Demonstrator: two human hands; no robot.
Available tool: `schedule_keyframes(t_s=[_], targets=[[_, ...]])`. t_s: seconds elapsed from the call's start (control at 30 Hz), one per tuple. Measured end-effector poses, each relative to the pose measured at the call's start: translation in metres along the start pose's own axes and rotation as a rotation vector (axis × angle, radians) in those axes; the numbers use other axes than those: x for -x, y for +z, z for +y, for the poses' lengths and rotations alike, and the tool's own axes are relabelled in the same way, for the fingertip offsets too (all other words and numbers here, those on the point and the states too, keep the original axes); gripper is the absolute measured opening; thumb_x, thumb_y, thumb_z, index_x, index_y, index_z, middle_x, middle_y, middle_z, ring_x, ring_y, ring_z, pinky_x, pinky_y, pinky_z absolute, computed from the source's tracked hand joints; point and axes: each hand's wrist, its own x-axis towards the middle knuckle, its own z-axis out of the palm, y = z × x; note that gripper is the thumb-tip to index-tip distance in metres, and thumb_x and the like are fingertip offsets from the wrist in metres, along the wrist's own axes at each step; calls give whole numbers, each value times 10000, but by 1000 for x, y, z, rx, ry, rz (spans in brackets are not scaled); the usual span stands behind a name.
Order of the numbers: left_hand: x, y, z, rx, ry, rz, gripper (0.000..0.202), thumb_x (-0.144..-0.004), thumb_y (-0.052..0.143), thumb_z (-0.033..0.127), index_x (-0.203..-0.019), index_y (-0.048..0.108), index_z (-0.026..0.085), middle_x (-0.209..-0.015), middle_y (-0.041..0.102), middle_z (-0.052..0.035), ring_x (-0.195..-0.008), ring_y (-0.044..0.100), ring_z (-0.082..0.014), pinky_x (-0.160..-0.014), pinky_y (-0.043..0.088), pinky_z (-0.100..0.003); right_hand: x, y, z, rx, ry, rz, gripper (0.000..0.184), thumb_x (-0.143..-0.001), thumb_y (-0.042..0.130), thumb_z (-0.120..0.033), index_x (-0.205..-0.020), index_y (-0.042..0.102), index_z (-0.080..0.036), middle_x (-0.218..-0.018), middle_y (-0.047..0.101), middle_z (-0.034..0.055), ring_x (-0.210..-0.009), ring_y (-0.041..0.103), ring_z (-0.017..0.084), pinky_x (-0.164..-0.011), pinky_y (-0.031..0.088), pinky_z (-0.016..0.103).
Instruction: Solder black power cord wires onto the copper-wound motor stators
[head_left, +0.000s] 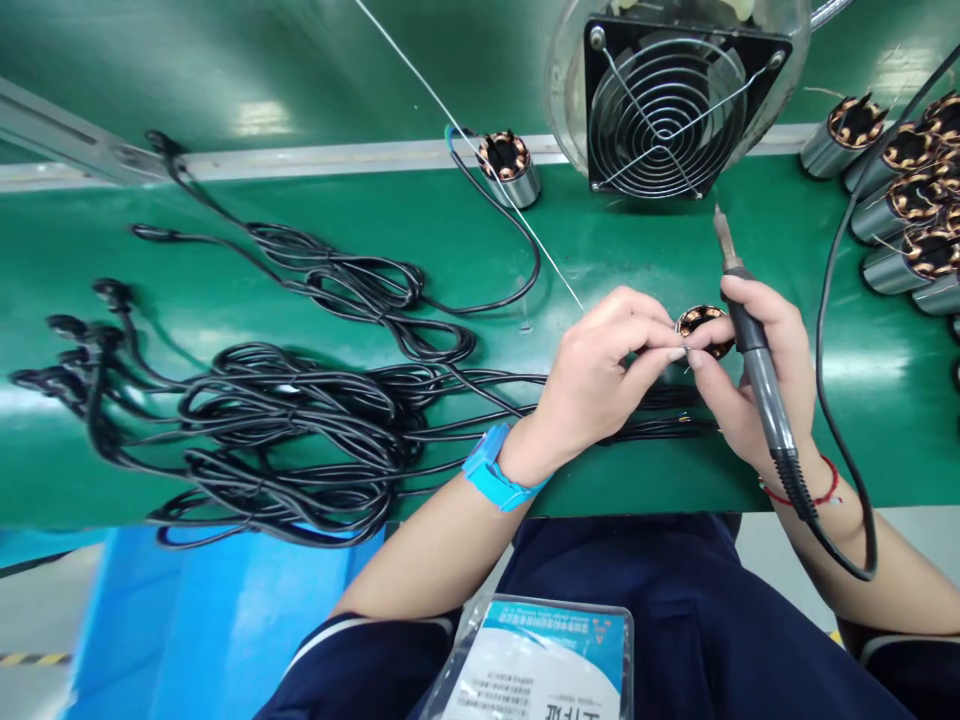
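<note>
My left hand (600, 375), with a blue wrist strap, pinches something thin at the rim of a small motor stator (703, 322) with copper windings. A thin solder wire (487, 165) runs from the far left down to that hand. My right hand (757, 385) steadies the stator with its fingertips and also holds a soldering iron (754, 345). The iron's tip points up and away, clear of the stator. Both hands hover over the near part of the green bench (300, 230).
A tangle of black power cords (285, 420) covers the bench's left half. One stator (508, 165) stands at the far edge beside a fume fan (671, 105). Several more stators (907, 200) lie at the far right. A blue bin (195, 620) sits below left.
</note>
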Motion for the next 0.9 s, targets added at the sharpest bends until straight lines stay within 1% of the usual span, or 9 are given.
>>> schedule_keyframes(t_s=[0.13,0.27,0.37,0.5,0.6,0.67,0.73,0.8,0.9], targets=[[0,2,0,-50,61,13,48,-840,686,146,-804,666,170,-829,679,-8,-753,632,-91,-628,495,-204,1,-1,2,-31,18,7,497,-873,619,-215,-1338,462,-292,-862,676,-7,-930,647,211,-985,500,474],[-1,0,0,-101,117,-58,33,-879,638,164,-853,658,166,-860,671,-27,-796,634,-105,-687,521,-221,2,-1,3,-17,42,38,487,-864,643,-220,-1320,486,-292,-837,671,-11,-876,645,208,-967,505,471],[-1,-2,0,-130,83,-97,66,-889,588,113,-881,635,159,-912,664,-48,-836,629,-115,-697,525,-225,2,-1,2,-8,69,51,471,-865,644,-230,-1306,493,-298,-833,667,-9,-848,647,210,-907,532,465],[0,-3,2,-124,59,-91,130,-862,563,44,-821,618,154,-861,643,-36,-790,613,-103,-674,512,-213,-1,-4,3,10,66,17,470,-871,632,-224,-1309,484,-308,-832,668,-9,-871,658,216,-887,545,463],[0,-4,1,-127,-9,-97,151,-826,567,14,-796,611,156,-826,625,-26,-769,597,-107,-656,498,-224,-4,-14,7,55,24,-113,516,-861,633,-207,-1335,463,-322,-899,688,-8,-946,661,218,-943,516,473],[1,-5,-1,-141,-63,-104,164,-799,570,-4,-777,603,155,-795,608,-18,-750,576,-110,-655,489,-234,-6,-21,11,104,-9,-216,564,-854,636,-214,-1367,433,-329,-972,694,-1,-1012,651,235,-938,507,490],[1,-5,-3,-145,-109,-114,169,-780,571,-11,-763,595,155,-775,593,-10,-726,551,-108,-643,477,-239,-7,-24,13,157,-49,-283,580,-859,631,-230,-1383,412,-346,-981,695,-4,-1021,649,242,-907,513,486],[1,-4,-4,-143,-146,-118,165,-773,569,-7,-754,586,156,-772,584,-7,-713,537,-106,-630,470,-242,-8,-22,13,208,-80,-276,539,-879,615,-254,-1368,419,-370,-930,693,-15,-951,664,231,-856,527,456],[1,-2,-2,-146,-171,-98,159,-779,557,3,-741,574,156,-768,571,-5,-712,533,-107,-628,472,-246,-11,-13,11,282,-43,-164,453,-918,563,-279,-1342,435,-372,-917,680,-9,-847,673,216,-786,541,416]])
